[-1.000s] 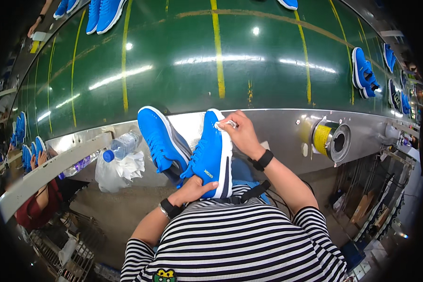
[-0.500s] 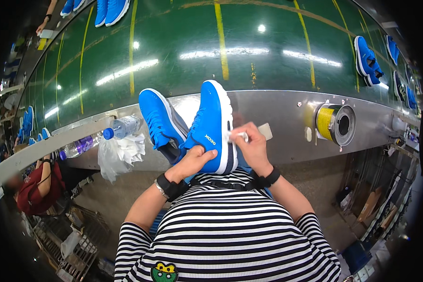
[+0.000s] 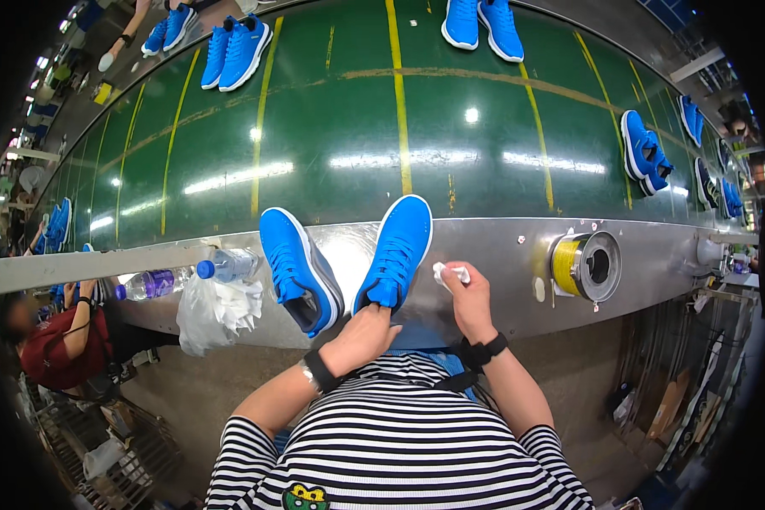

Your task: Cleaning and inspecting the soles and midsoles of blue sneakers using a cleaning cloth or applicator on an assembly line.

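Observation:
A blue sneaker [image 3: 405,242] with a white sole stands toe away from me on the metal ledge. My left hand [image 3: 361,342] grips it at the heel, fingers hooked into its opening. Another blue sneaker [image 3: 286,253] rests beside it on the left, toe also pointing away and leaning slightly. To the right, my right hand [image 3: 470,302] is apart from both shoes, pinching a crumpled white wipe [image 3: 452,273] between thumb and fingers.
Beyond the metal ledge [image 3: 493,255] runs a green conveyor belt [image 3: 331,127] carrying several pairs of blue sneakers [image 3: 480,25]. A round tin [image 3: 588,265] sits right. Bottles [image 3: 229,264] and a plastic bag of white wipes [image 3: 217,310] are left, near a co-worker in red [image 3: 59,344].
The held sneaker has turned from its side to sole down, and my left hand has shifted to its opening. My right hand with the wipe has come away from the shoe.

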`<action>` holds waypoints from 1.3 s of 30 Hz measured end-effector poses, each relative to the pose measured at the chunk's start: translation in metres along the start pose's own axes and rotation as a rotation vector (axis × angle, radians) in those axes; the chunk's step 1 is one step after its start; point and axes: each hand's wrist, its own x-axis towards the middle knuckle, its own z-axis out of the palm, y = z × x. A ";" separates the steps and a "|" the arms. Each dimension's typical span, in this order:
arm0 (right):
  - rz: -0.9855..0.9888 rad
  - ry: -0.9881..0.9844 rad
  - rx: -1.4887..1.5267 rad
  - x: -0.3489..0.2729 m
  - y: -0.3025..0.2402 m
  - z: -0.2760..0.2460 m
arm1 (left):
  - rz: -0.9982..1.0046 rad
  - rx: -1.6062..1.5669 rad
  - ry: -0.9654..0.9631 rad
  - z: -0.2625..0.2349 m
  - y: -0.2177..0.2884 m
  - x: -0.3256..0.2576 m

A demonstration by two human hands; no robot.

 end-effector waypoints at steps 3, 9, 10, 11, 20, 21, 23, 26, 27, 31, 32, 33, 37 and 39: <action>-0.003 -0.046 0.118 0.016 0.014 -0.007 | -0.198 -0.352 0.211 -0.018 0.006 -0.014; 0.246 0.015 0.400 0.010 0.038 0.002 | -0.356 -0.372 0.177 -0.006 -0.037 0.005; 0.256 0.020 0.422 0.008 0.040 0.005 | -0.318 -0.379 0.173 0.000 -0.043 0.009; 0.266 0.026 0.445 0.007 0.040 0.006 | -0.313 -0.380 0.166 0.004 -0.049 0.012; 0.181 -0.031 0.558 0.010 0.006 -0.006 | -0.657 -1.178 -0.032 0.000 -0.058 -0.002; 0.167 -0.051 0.568 0.010 0.003 -0.006 | -0.688 -1.229 -0.025 0.001 -0.056 -0.005; 0.169 -0.063 0.573 0.010 0.002 -0.005 | -0.690 -1.242 -0.020 0.000 -0.055 -0.010; 0.185 -0.070 0.600 0.009 0.001 -0.003 | -0.763 -1.219 -0.099 -0.003 -0.056 -0.014; 0.197 -0.081 0.610 0.008 0.002 -0.002 | -0.763 -1.248 -0.096 -0.004 -0.054 -0.015; 0.209 -0.091 0.624 0.005 0.003 0.007 | -0.760 -1.334 -0.092 0.005 -0.067 -0.018; 0.213 -0.097 0.620 0.005 0.003 0.008 | -0.762 -1.339 -0.086 0.009 -0.069 -0.021; 0.210 -0.099 0.589 0.005 0.004 0.008 | -0.747 -1.403 -0.064 0.005 -0.061 -0.019; 0.200 -0.101 0.487 0.002 0.014 0.012 | -0.795 -1.479 -0.064 0.006 -0.052 -0.018; 0.206 -0.125 0.479 -0.001 0.019 0.013 | -0.795 -1.496 -0.050 0.015 -0.058 -0.020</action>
